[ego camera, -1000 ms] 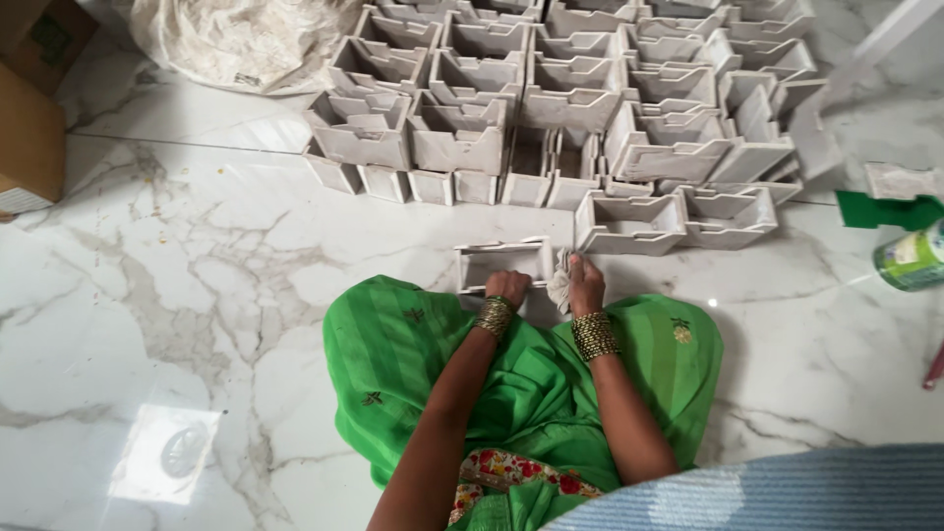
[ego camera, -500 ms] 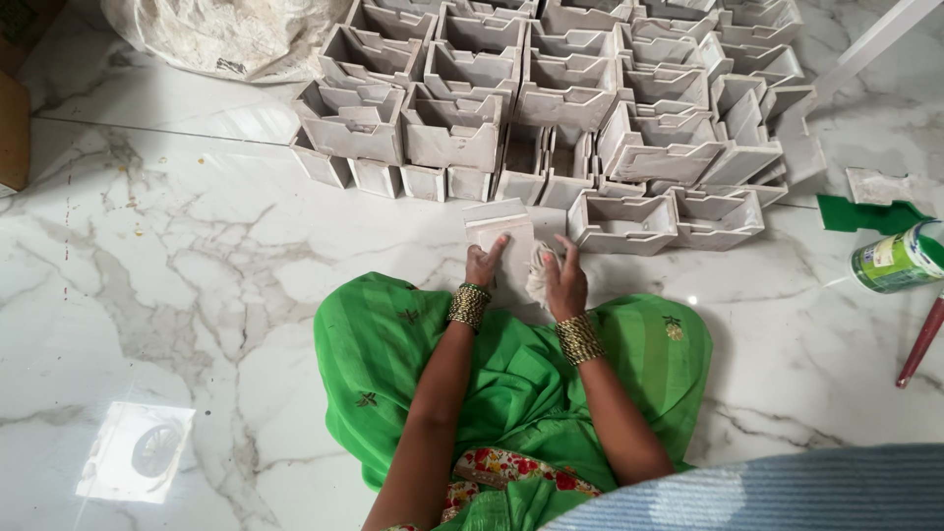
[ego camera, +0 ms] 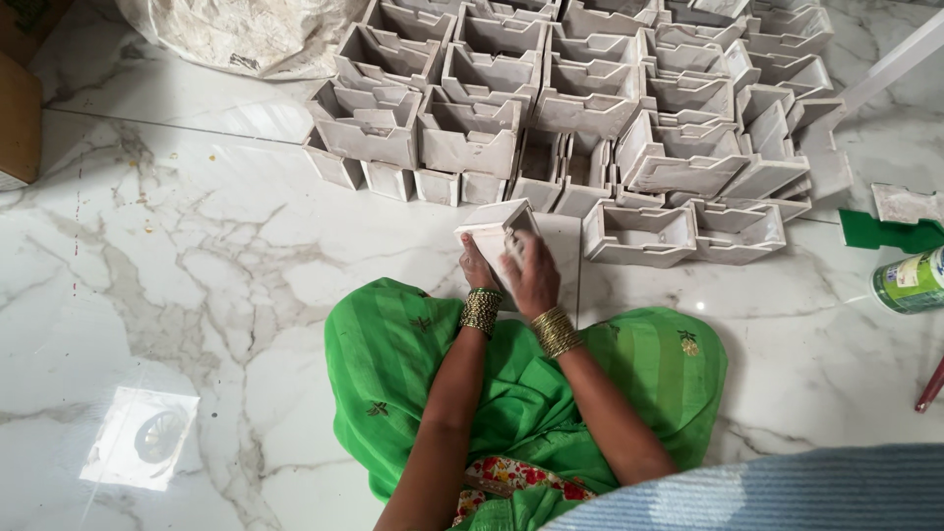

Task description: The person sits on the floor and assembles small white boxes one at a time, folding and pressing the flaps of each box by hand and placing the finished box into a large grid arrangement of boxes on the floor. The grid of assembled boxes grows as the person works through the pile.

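Sitting on a white marble floor (ego camera: 177,256), a person in green cloth (ego camera: 393,374) works with both hands just ahead of the knees. At the floor's far left edge stands a brown cardboard box (ego camera: 18,123), and at the far left corner lies a crumpled whitish sack (ego camera: 246,29). Nearer, toward the near left corner, a bright patch of reflected light (ego camera: 138,438) shows on the tile.

Moving right, the left hand (ego camera: 477,267) is closed around the left side of a small white tray (ego camera: 492,231), which is tipped up on edge, its open side turned away from the camera. The right hand (ego camera: 531,275) lies curled against the tray's right side, fingers wrapped over it; how tightly it presses cannot be told. Gold bangles (ego camera: 556,331) sit on both wrists. So the tray is off the floor, held between the two hands, just in front of the stacked rows.

Beyond the hands, a wide bank of matching white trays (ego camera: 590,88) fills the far middle of the floor in nested rows. Two more trays (ego camera: 639,234) lie singly just right of the hands. At the right edge are a green plastic piece (ego camera: 890,234), a green and white can (ego camera: 910,280) on its side, and a thin red stick (ego camera: 929,385).
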Available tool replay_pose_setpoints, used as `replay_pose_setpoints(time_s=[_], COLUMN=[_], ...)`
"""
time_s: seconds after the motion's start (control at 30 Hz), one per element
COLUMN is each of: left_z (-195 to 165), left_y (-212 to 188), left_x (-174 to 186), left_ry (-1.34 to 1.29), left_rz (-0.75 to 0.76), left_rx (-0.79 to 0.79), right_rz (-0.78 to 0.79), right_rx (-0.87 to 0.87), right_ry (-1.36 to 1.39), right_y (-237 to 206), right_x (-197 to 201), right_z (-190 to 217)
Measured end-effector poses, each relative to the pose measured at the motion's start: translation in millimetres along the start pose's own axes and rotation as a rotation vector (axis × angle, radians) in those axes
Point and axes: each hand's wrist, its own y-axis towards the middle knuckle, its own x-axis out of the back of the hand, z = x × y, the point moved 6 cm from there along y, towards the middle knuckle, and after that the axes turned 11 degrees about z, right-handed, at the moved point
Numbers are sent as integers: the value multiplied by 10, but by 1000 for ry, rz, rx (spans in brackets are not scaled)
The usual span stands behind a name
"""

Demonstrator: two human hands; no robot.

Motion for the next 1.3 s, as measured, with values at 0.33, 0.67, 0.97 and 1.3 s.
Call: replay_pose_setpoints(time_s=[0.33,0.67,0.97,1.3], left_z=[-24,92,7,-116], left_y=[-23,-46,86,69], left_x=[48,273,76,-61], left_ry=[40,-128,110,346], left_rz=[-60,-302,-70,179], left_rx=[-51,210,66,-73], right_rz=[-27,33,0,66], right_rx=[111,226,218,349], right_ry=[-230,-211,-66,-323], right_y=[-109,-405,-80,10], right_x=[-71,-262,542,79], right_z=[113,166,304,227])
